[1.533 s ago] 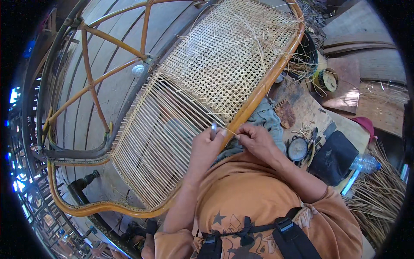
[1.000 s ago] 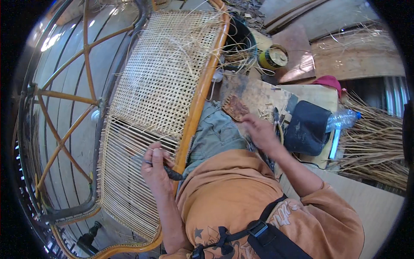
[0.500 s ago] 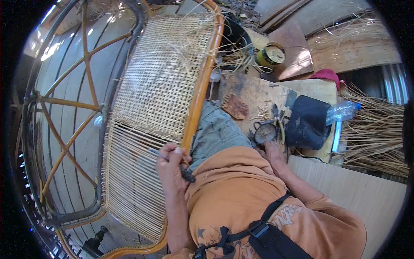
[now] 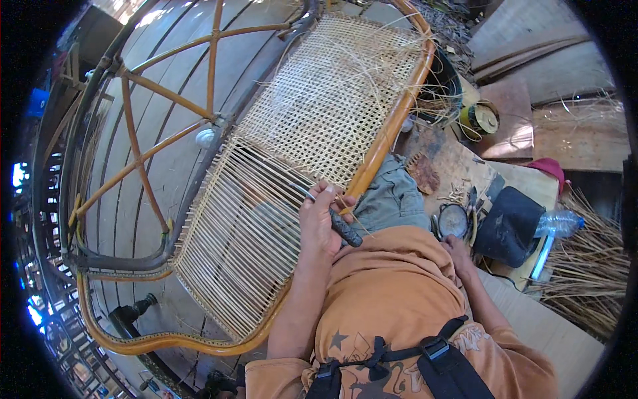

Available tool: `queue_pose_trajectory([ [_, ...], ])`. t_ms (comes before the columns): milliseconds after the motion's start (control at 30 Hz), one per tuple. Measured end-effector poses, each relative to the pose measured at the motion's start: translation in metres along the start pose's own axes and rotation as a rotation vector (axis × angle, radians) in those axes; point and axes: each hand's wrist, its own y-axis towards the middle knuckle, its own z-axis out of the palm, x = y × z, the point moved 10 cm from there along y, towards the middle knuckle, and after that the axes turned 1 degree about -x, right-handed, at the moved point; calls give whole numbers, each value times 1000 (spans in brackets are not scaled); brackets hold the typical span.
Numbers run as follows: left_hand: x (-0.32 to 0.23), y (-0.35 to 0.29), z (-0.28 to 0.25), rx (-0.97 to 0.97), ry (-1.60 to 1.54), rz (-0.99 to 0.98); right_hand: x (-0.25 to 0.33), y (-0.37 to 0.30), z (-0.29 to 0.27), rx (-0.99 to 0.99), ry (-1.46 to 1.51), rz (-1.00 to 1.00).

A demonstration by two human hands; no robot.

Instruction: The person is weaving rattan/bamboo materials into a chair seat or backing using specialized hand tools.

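My left hand is closed on an awl with a dark, rough handle. Its thin metal shaft points toward the woven cane panel, and a thin strand of cane shows by the fingers. The hand is at the panel's near side, beside the orange-brown rattan frame, where open weave meets a section of parallel strands. My right hand is low at the edge of a work board, next to a small round metal dish; its fingers are too small and partly hidden to make out.
On the board are a reddish-brown flat piece, wood shavings and a black pouch. A plastic bottle and bundled cane strips lie to the right. Behind stand a dark bucket and a yellowish can.
The whole view has swung, so everything sits further right in it. My left hand still holds the awl by the same part of the panel; my right hand remains beside the dish.
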Motion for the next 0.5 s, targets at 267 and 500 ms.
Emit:
queue_pose_trajectory([
  [267,14,-19,-7,-8,23,1,97,-53,-63,-85,-258,-209],
  [500,37,-24,21,78,70,-77,186,-65,-59,-79,155,-727],
])
